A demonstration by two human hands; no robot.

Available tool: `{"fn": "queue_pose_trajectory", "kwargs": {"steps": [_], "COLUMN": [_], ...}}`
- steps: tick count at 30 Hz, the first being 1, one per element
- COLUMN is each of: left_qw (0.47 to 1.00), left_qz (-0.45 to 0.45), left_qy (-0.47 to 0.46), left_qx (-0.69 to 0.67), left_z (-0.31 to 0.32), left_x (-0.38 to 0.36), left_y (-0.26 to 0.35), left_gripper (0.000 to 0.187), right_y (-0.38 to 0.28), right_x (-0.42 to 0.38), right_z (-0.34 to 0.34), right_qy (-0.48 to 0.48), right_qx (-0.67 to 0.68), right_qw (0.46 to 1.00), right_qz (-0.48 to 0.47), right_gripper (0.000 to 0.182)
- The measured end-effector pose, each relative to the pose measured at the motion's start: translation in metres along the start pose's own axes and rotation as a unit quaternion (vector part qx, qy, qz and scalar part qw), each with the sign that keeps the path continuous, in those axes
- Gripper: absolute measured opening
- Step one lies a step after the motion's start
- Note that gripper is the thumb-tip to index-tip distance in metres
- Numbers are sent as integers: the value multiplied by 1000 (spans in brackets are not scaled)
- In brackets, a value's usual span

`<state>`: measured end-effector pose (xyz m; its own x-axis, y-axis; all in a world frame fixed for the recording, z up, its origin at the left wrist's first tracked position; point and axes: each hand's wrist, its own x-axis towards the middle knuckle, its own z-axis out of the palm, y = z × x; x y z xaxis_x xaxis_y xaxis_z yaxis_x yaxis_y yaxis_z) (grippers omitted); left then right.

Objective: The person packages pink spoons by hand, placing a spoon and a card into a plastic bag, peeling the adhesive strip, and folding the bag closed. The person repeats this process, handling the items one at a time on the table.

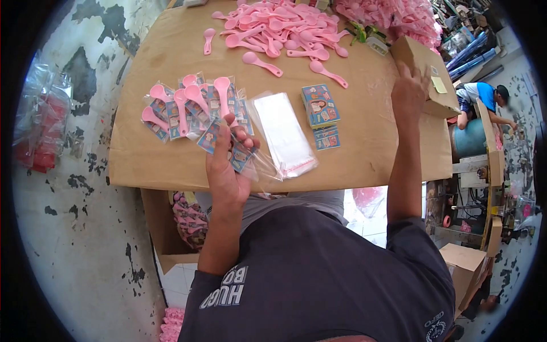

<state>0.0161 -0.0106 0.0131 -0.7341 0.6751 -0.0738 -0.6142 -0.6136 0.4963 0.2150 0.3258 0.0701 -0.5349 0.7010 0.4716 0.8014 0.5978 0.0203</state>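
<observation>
Pink-spoon packet (219,142) in left hand's (228,165) closed grip; right hand (407,94) touches box (427,74).

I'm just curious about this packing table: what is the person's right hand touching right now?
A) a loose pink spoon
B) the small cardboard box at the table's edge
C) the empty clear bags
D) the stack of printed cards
B: the right hand rests on the small cardboard box at the table's far right edge.

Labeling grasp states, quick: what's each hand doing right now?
Left hand: closed on a packet from the bagged spoons.
Right hand: fingers against the box; grip cannot be told.
</observation>
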Motion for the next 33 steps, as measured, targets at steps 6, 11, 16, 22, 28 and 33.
{"fn": "queue_pose_trajectory", "kwargs": {"steps": [6,11,16,22,28,33], "left_qw": [999,996,987,978,978,991], "left_qz": [8,34,145,198,206,127], "left_qy": [8,11,11,56,18,-39], "left_qx": [32,81,70,20,-12,25], "left_z": [2,9,7,7,7,19], "left_x": [-1,-2,3,11,21,13], "left_y": [-3,-1,-1,8,8,-13], "left_gripper": [36,37,38,42,44,46], "right_y": [-30,-63,-54,-59,-94,-122], "right_x": [-4,-17,-18,-59,-122,-131], "right_z": [30,41,38,-37,-62,-60], "right_qy": [59,-21,-76,-181,-397,-420], "right_qx": [231,166,193,549,677,710], "right_qw": [962,969,970,816,616,563], "right_qz": [-134,-179,-125,14,64,43], "right_gripper": [35,36,31,21,21,23]}}
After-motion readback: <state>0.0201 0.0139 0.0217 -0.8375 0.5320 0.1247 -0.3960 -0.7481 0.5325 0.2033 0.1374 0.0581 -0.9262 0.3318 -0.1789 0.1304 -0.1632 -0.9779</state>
